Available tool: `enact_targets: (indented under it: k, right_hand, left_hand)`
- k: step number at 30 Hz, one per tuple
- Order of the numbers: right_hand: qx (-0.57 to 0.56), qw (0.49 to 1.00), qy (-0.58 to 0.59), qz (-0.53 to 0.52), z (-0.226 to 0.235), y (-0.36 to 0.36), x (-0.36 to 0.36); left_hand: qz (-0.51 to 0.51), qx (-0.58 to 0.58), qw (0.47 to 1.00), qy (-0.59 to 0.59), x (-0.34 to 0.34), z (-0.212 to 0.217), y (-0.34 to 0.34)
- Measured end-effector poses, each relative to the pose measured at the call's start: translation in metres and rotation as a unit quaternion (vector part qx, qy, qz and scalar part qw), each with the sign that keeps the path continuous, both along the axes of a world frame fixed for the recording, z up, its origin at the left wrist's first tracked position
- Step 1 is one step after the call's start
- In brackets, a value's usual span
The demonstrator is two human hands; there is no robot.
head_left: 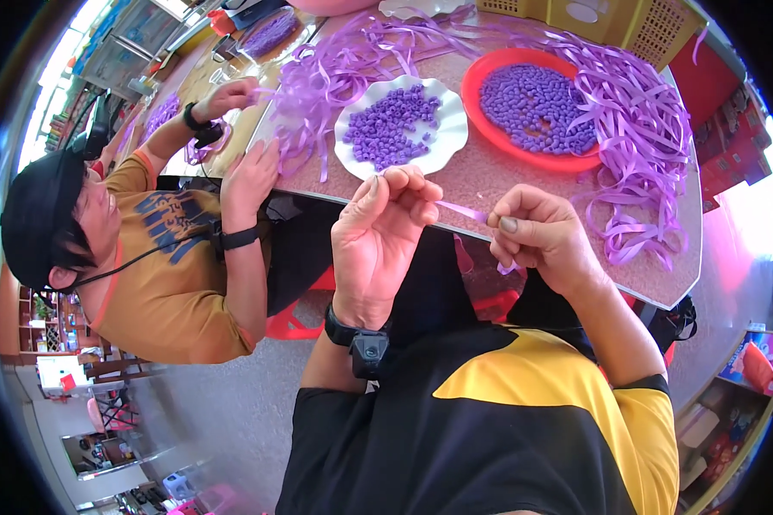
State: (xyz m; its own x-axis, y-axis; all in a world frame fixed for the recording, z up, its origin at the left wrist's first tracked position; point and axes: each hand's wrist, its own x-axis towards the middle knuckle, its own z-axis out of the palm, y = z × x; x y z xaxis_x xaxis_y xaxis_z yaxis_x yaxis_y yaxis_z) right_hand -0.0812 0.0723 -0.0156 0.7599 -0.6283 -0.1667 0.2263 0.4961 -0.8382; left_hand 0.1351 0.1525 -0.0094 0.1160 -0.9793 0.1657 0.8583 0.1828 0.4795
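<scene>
A short stretch of purple ribbon [462, 210] runs taut between my two hands, just off the table's front edge. My left hand [385, 215] is palm up, its fingers curled and pinched on the ribbon's left end. With thumb and forefinger, my right hand [537, 232] grips the ribbon, and a loose bit hangs below those fingers. Whether a bead sits in my left fingertips is hidden. Just beyond my left hand stands a white scalloped plate [452, 129] of purple beads [386, 129]. A red oval tray [472, 99] with more purple beads [532, 103] lies past my right hand.
Loose purple ribbons [640, 129] drape over the table's right side, and another heap [335, 73] lies left of the plate. A yellow crate [610, 26] stands at the back. At my left a co-worker [163, 266] handles ribbon, hands over the table [661, 275].
</scene>
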Motion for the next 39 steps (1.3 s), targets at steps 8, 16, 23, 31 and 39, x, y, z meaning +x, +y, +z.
enact_targets:
  k: [8, 16, 23, 31, 39]
  right_hand:
    - [-0.051, 0.997, 0.036, -0.051, 0.002, 0.013, -0.011]
    - [-0.569, 0.771, 0.133, -0.254, 0.050, -0.012, -0.056]
    - [-0.595, 0.755, 0.208, -0.181, 0.046, -0.030, -0.063]
    - [-0.569, 0.790, 0.167, -0.153, 0.047, -0.049, -0.073]
    - [-0.605, 0.757, 0.183, -0.164, 0.044, -0.051, -0.073]
  left_hand:
    - [-0.016, -0.008, 0.999, -0.052, -0.002, 0.011, -0.007]
    - [-0.063, 0.137, 0.959, -0.241, -0.020, 0.017, -0.020]
    - [-0.088, 0.148, 0.947, -0.272, -0.049, 0.016, -0.041]
    - [-0.025, 0.153, 0.915, -0.373, -0.075, 0.032, -0.050]
    - [-0.039, 0.132, 0.921, -0.364, -0.077, 0.029, -0.052]
